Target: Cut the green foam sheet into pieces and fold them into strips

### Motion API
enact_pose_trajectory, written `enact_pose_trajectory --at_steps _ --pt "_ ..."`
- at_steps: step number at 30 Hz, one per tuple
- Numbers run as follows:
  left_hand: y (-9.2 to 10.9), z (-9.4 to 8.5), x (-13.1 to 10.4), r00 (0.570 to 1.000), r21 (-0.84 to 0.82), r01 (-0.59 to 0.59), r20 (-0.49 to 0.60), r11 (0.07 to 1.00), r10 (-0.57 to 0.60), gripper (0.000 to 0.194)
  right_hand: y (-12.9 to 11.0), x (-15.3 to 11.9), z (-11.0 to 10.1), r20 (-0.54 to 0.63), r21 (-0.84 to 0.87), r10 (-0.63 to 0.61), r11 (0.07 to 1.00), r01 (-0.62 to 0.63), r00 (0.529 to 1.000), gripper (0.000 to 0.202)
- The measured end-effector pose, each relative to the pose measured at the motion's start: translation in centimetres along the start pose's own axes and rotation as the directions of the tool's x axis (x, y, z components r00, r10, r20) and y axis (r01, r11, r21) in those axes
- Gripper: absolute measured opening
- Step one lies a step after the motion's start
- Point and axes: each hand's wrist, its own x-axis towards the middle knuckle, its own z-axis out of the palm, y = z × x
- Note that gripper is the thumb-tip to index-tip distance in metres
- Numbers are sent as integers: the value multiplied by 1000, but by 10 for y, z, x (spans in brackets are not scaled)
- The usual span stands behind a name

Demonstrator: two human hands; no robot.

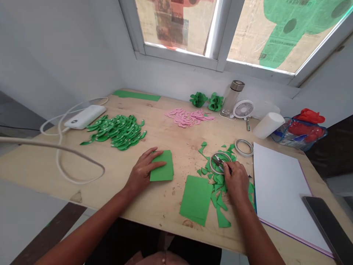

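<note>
Green paper stack (163,172), lying on bench (157,200) under left hand (142,170), fingers spread, is possibly risking skew through uneven pressure; right hand (237,181) is touching dark tool (217,159), closure unclear, overlapping white ring (211,162) perhaps causing snags

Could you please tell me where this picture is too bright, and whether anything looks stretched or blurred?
Head view: daylight glares in a narrow strip beside the upright of the white-framed, newspaper-covered window; head view: the flat black rectangular phone, lower right, looks stretched; head view: left hand and right hand appear fairly sharp.
</note>
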Motion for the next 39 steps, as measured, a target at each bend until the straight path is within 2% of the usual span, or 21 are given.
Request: enact_pose_trajectory --at_steps 7,10,13,16,18,19,22,25,27,30,35,39 --pt "5 -1 1 998 -31 61 -30 998 -62 16 1 -2 -3 -125 55 -2 998 9 992 34" --pt "5 -1 0 996 -33 76 -42 997 -77 16 -4 -1 -7 -218 153 -16 987 51 976 32" --pt "4 -2 0 995 -53 81 -56 995 -84 16 -15 -1 -19 -248 268 -13 960 82 969 32" --pt "4 -4 0 993 -86 82 -78 993 -88 18 -38 -7 -36 -134 445 17 894 44 991 32" --pt "6 -7 0 992 -117 74 -90 990 -85 19 -61 -16 -45 50 610 57 789 -75 997 33" --pt "8 -9 -1 992 -136 67 -95 988 -80 19 -74 -23 -47 158 693 57 705 -151 986 35" --pt "19 -13 -5 994 -193 33 -96 981 -52 19 -117 -43 -43 454 790 -10 468 -397 891 45" --pt "31 -16 -11 995 -256 -15 -96 967 -10 20 -152 -58 -27 589 771 20 284 -570 808 48" --pt "37 -18 -15 995 -299 -51 -98 953 22 22 -166 -63 -17 624 757 59 201 -622 779 45" --pt "40 -20 -19 993 -317 -97 -88 943 73 27 -176 -66 -8 613 763 147 148 -630 776 42" --pt "37 -26 -29 995 -229 -98 -13 968 97 52 -176 -70 -3 527 792 297 168 -587 796 45" --pt "40 -32 -43 995 -181 -94 25 979 101 55 -176 -73 2 464 816 326 204 -541 824 46"
